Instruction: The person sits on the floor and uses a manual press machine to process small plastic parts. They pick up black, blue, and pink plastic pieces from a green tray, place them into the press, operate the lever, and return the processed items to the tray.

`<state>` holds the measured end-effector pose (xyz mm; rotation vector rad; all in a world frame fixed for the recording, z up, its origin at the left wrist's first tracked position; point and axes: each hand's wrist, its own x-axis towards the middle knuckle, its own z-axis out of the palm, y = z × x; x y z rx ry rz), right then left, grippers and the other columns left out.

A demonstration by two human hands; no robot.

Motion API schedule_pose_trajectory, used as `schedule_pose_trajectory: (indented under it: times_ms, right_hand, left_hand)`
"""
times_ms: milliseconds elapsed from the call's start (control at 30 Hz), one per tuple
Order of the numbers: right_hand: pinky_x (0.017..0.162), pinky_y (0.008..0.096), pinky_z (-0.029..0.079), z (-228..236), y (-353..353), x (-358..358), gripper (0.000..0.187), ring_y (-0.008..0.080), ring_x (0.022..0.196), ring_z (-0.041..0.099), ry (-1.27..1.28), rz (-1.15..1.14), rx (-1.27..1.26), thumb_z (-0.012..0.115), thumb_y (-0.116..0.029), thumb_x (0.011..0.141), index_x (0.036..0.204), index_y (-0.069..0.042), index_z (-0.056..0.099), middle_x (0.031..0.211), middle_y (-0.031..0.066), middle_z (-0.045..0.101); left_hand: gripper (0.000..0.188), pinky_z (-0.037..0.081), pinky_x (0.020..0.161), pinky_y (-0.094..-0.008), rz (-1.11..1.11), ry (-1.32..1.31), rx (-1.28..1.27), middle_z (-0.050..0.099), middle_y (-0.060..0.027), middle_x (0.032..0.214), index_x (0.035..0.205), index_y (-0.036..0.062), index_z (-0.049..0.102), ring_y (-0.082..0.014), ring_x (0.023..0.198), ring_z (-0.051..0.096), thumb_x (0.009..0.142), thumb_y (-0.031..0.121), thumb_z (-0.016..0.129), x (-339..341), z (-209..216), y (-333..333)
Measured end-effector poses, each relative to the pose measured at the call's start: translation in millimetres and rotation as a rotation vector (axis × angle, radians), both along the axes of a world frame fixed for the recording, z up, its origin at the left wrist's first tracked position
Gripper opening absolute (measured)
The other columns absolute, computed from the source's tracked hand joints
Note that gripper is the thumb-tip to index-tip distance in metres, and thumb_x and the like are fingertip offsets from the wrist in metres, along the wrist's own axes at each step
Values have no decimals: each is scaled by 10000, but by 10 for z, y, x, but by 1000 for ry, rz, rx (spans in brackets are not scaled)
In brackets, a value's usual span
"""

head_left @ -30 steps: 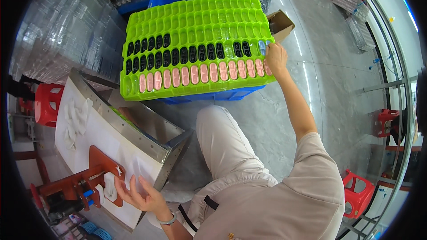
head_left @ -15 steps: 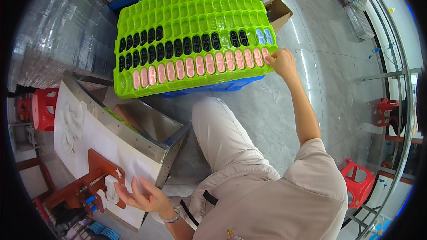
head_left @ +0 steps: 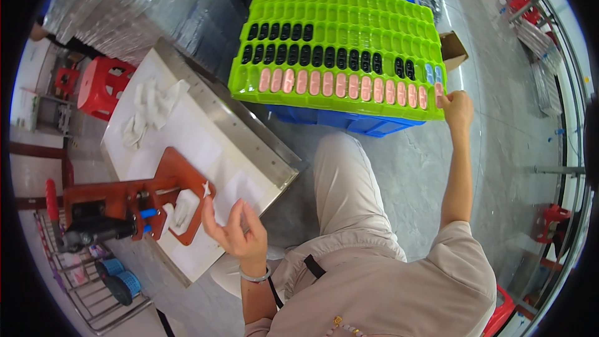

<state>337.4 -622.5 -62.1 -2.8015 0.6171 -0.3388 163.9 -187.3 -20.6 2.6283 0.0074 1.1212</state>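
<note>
My right hand (head_left: 459, 110) is at the right front corner of a green moulded tray (head_left: 340, 101), its fingers closed on a small pink oval piece (head_left: 439, 92) at the end of the front row. Beside it stretches a row of like pink pieces (head_left: 352, 87). Behind lie black oval pieces (head_left: 329, 57) and light blue ones (head_left: 429, 73). My left hand (head_left: 242, 234) is raised with fingers apart and holds nothing. It is near a red-brown hand press (head_left: 118, 200) with a white fixture (head_left: 183, 210) on its base.
The tray rests on a blue crate (head_left: 355, 122). The press stands on a white-topped metal bench (head_left: 212, 150) with white gloves (head_left: 153, 109). Behind are wrapped stacks (head_left: 156, 6), a red stool (head_left: 107, 87) and a cardboard box (head_left: 453, 50).
The view has turned left, so tray and bench appear farther right. The end pink piece in my right hand now stands farther from its neighbour. My left hand stays open near the press.
</note>
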Motion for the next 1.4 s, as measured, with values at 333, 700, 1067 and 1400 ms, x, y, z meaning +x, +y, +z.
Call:
schedule_pose_trajectory:
  times_ms: [333,700,1067,1400]
  right_hand:
    - [624,337,437,1526,2324,-556,107,231,722,546,-207,1318,274,740,-58,689,774,-30,680,780,72,536]
    - [669,345,434,1660,3732,-1001,165,240,749,530,65,1926,181,754,-84,665,785,-15,663,801,63,510]
    - [558,266,435,1727,3810,-882,135,169,623,538,82,1574,318,758,-109,738,821,-16,704,761,64,566]
    - [561,248,412,1720,3640,-783,107,131,625,510,101,1609,370,745,-77,748,832,-20,710,761,49,553]
  left_hand:
    - [622,450,919,-408,-245,127,-436,520,-173,1270,1153,13,582,-329,1132,513,629,204,858,-170,265,170]
    - [643,544,747,-278,-292,-19,-702,677,-105,1016,1247,13,539,-174,846,660,677,127,814,-758,291,776]
    - [561,515,831,-307,-16,-25,-1006,663,-73,952,1271,-1,480,-178,940,631,780,71,741,-697,162,1334]
    - [765,435,868,-353,141,8,-719,652,-44,1002,1341,43,398,-256,1031,511,702,170,799,-289,57,1096]
